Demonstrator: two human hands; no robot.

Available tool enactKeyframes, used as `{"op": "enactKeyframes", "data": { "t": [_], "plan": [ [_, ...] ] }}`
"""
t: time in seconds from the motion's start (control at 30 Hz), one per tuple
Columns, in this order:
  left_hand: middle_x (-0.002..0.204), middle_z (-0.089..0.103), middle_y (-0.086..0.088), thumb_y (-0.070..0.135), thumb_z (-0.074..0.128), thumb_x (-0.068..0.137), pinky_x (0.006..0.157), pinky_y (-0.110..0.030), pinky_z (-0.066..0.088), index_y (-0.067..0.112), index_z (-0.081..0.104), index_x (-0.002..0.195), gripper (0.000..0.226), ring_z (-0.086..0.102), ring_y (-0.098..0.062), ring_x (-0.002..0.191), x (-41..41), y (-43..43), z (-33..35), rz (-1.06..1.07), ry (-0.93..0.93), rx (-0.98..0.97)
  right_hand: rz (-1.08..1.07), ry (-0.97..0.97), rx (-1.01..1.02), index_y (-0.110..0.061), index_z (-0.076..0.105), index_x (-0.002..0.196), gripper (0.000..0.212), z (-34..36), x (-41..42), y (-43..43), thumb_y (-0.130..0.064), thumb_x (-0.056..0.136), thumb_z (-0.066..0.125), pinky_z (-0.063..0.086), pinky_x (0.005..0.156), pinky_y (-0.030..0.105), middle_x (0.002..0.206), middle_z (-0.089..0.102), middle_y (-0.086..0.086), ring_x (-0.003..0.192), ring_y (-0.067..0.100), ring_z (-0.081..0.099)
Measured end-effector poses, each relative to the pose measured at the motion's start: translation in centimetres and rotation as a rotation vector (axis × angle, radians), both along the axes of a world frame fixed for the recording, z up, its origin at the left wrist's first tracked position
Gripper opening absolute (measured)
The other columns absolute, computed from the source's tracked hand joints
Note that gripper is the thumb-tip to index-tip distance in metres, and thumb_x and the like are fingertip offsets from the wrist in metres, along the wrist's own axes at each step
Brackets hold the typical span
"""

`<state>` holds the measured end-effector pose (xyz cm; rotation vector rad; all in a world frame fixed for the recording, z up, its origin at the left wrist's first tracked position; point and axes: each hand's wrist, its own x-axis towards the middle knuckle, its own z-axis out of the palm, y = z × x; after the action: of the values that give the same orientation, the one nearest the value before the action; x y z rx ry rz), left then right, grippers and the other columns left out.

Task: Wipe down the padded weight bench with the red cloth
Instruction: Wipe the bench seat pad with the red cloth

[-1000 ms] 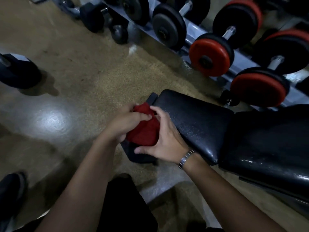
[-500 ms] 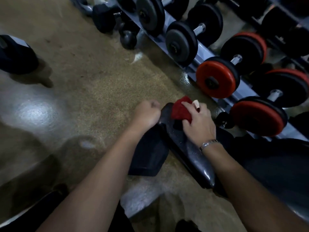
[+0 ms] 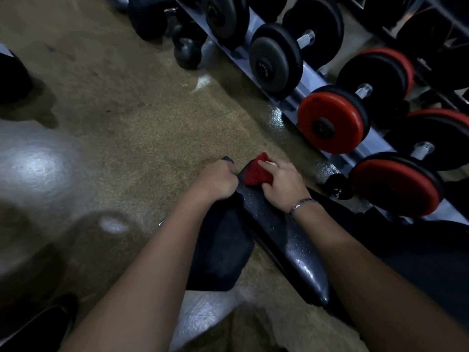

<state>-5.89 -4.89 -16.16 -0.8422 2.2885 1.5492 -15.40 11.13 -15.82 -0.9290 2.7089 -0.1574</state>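
— What's the floor like?
— A speckled tan-brown floor (image 3: 152,128), glossy. A pale patch of reflected light (image 3: 38,163) lies at the left.
— And on the far side?
— A slanted blue-grey metal rack (image 3: 308,80) runs from top centre toward the right edge. On it sits a black dumbbell with grey end plates (image 3: 275,60), then a black dumbbell with red end plates (image 3: 330,123) and a second like it (image 3: 393,184).
— Anything standing loose?
— A black round kettlebell (image 3: 187,50) just beside the rack's foot, with a black blocky-ended dumbbell (image 3: 147,16) near it. The room is dim.

No text legible on my feed, only blurred marks on the grey dumbbell (image 3: 275,60), far right.
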Motion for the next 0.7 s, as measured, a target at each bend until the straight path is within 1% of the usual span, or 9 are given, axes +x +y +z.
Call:
{"op": "enactKeyframes", "data": {
  "t": [0.07,0.13,0.3,0.37,0.43,0.5,0.57,0.63,0.7],
  "plan": [
    [0.120,0.068,-0.011,0.005,0.049,0.092,0.097,-0.034,0.051,0.010,0.068,0.120,0.034,0.064,-0.029,0.111,-0.4,-0.2,-0.4,0.004,0.007,0.007,0.082,-0.013,-0.048,-0.024,0.060,0.136,0.061,-0.1,0.2,0.7,-0.023,0.075,0.055,0.032,0.114,0.038,0.146,0.050,0.004,0.131,0.030,0.044],
    [0.123,0.067,-0.012,0.005,0.047,0.093,0.092,-0.031,0.053,0.009,0.067,0.123,0.036,0.064,-0.030,0.111,-0.6,-0.5,-1.0,-0.005,-0.019,0.014,0.117,-0.009,-0.063,-0.027,0.063,0.132,0.063,0.0,-0.2,2.3,-0.021,0.070,0.050,0.033,0.114,0.039,0.143,0.053,0.000,0.129,0.026,0.045],
    [0.110,0.065,-0.017,-0.003,0.042,0.092,0.086,-0.046,0.058,0.011,0.064,0.101,0.027,0.066,-0.036,0.101,-0.8,-0.5,-1.5,-0.016,-0.062,0.113,-0.008,-0.010,0.012,-0.030,0.056,0.138,0.068,-0.7,-2.8,0.2,-0.026,0.071,0.042,0.035,0.113,0.041,0.145,0.052,0.001,0.132,0.027,0.045],
    [0.106,0.065,-0.016,-0.003,0.041,0.093,0.077,-0.040,0.057,0.013,0.065,0.101,0.030,0.066,-0.036,0.101,-1.0,-0.4,-1.5,-0.009,-0.055,0.109,0.001,-0.045,-0.027,-0.032,0.057,0.137,0.068,-1.2,-2.1,-1.3,-0.029,0.071,0.042,0.032,0.115,0.039,0.148,0.050,-0.001,0.134,0.024,0.043],
    [0.113,0.068,-0.014,-0.001,0.042,0.093,0.074,-0.030,0.052,0.015,0.069,0.109,0.035,0.066,-0.033,0.106,-1.2,-0.4,-1.7,-0.032,-0.052,0.066,0.055,-0.056,-0.079,-0.032,0.061,0.133,0.063,-0.9,-1.2,-0.7,-0.028,0.072,0.045,0.030,0.115,0.033,0.146,0.051,-0.003,0.133,0.023,0.042],
    [0.126,0.065,-0.010,-0.002,0.040,0.093,0.081,-0.026,0.048,0.015,0.067,0.125,0.045,0.063,-0.027,0.113,-1.5,-0.4,-1.9,-0.038,-0.056,0.075,0.073,-0.052,-0.116,-0.030,0.064,0.130,0.058,-0.3,-1.0,1.1,-0.023,0.074,0.049,0.029,0.114,0.031,0.143,0.054,-0.003,0.131,0.022,0.043],
    [0.133,0.061,-0.007,-0.004,0.040,0.090,0.086,-0.023,0.046,0.016,0.061,0.135,0.053,0.060,-0.024,0.117,-1.8,-0.3,-2.3,-0.051,-0.047,0.087,0.029,-0.025,-0.091,-0.028,0.061,0.132,0.055,0.2,-1.5,2.2,-0.019,0.078,0.051,0.033,0.112,0.035,0.141,0.055,-0.001,0.127,0.023,0.044],
    [0.134,0.061,-0.007,-0.002,0.045,0.090,0.085,-0.022,0.046,0.017,0.062,0.134,0.051,0.061,-0.024,0.117,-2.1,-0.1,-2.6,-0.054,-0.026,0.064,-0.011,0.003,-0.014,-0.027,0.056,0.138,0.056,0.2,-2.1,1.3,-0.020,0.083,0.052,0.036,0.110,0.038,0.142,0.054,0.001,0.126,0.026,0.044],
    [0.115,0.068,-0.003,-0.002,0.048,0.089,0.075,-0.019,0.045,0.017,0.073,0.117,0.042,0.064,-0.021,0.105,-2.1,-0.1,-2.9,-0.053,-0.007,0.025,-0.001,-0.008,0.039,-0.027,0.047,0.145,0.058,-0.1,-1.9,-0.6,-0.029,0.087,0.053,0.033,0.113,0.038,0.151,0.045,0.003,0.134,0.028,0.039]
  ]
}}
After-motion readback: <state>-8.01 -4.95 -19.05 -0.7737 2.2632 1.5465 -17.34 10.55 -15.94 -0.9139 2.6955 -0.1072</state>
